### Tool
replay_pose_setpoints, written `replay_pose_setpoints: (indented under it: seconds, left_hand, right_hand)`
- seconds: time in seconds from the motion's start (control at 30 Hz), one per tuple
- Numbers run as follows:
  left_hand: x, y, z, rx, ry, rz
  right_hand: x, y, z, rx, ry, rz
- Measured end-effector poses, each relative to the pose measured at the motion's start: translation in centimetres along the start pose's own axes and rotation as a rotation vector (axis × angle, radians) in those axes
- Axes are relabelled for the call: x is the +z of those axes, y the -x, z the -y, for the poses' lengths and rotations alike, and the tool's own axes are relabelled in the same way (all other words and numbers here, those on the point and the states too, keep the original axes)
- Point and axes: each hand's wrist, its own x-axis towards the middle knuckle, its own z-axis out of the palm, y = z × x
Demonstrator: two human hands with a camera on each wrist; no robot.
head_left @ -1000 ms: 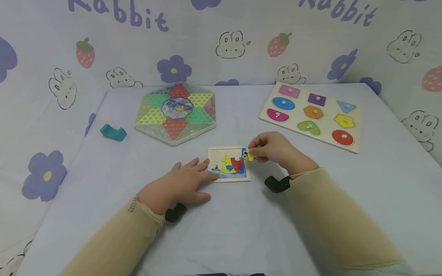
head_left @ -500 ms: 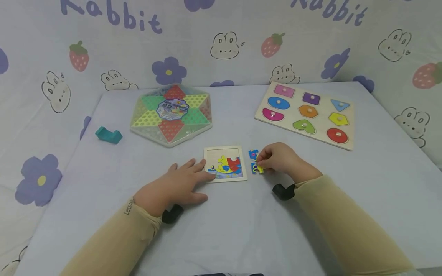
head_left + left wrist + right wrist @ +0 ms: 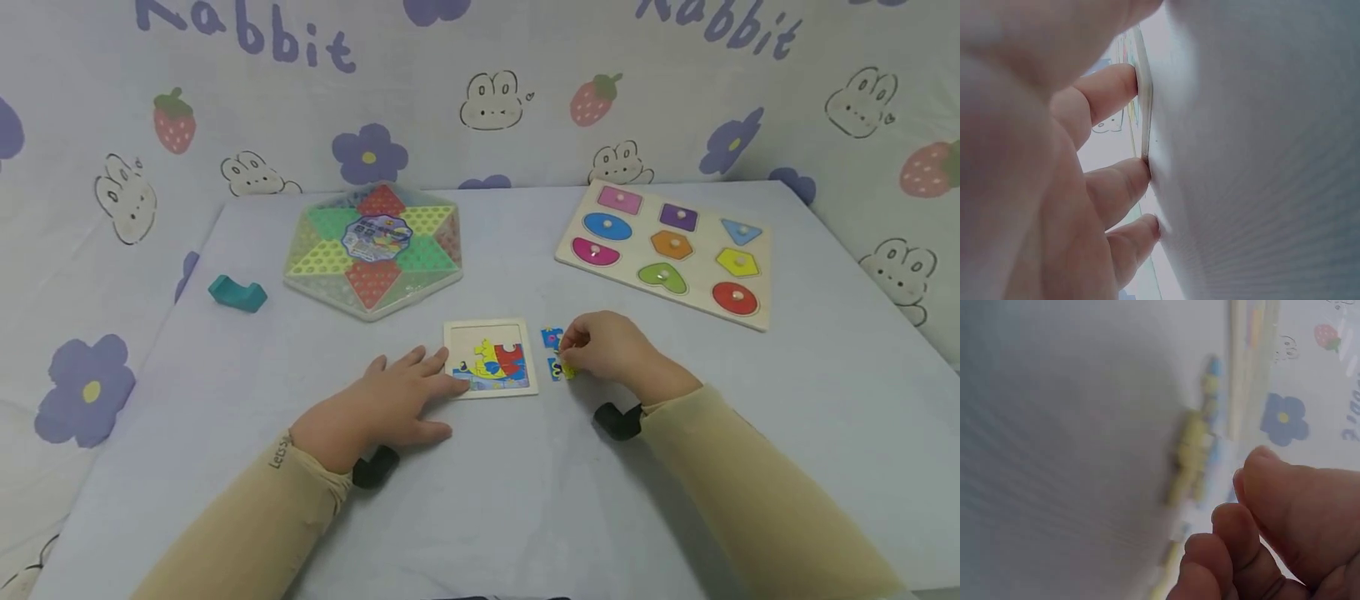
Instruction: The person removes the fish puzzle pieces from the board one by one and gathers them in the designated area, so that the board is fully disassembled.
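My left hand (image 3: 390, 402) lies spread, fingers straight, at the left side of a small wooden puzzle tray (image 3: 532, 367). In the left wrist view, its fingertips (image 3: 1124, 81) meet the tray's edge (image 3: 1145, 94). A partly assembled picture (image 3: 491, 364) in yellow, red and blue fills the tray's lower part. Right of the tray, my right hand (image 3: 611, 348) has thumb and fingers drawn together, pinching at the upper blue puzzle piece (image 3: 551, 337), whose right part they hide. Blue and yellow pieces (image 3: 555, 369) lie just below; the right wrist view shows yellow-sided pieces (image 3: 1191, 453) beside the fingers.
A hexagonal Chinese checkers set (image 3: 322, 287) lies behind on the left. At the back right is a wooden peg board (image 3: 637, 223) with colourful knobbed shapes. A teal curved block (image 3: 237, 293) sits at far left. Black wrist cameras (image 3: 618, 421) protrude under both wrists.
My right hand has moved from the tray's right edge a little right and toward me, bringing the joined pieces onto the table. The left hand has stayed at the tray.
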Motion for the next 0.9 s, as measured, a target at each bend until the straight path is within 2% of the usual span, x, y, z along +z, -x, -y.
replay_pose_setpoints:
  seconds: [0.2, 0.4, 0.63, 0.9]
  left_hand:
    - [-0.1, 0.2, 0.1, -0.007, -0.002, 0.001]
    - [0.2, 0.1, 0.5, -0.006, -0.008, -0.017]
    - [0.6, -0.1, 0.8, 0.014, -0.003, -0.034]
    - [0.3, -0.1, 0.6, -0.001, -0.008, -0.021]
  right_hand:
    - [-1.1, 1.0, 2.5, -0.106, 0.049, -0.073]
    - [0.8, 0.4, 5.8, -0.178, 0.184, 0.015]
    - [3.2, -1.6, 7.4, -0.195, 0.296, 0.095]
    - [3.7, -2.5, 7.8, -0.167, 0.278, 0.075]
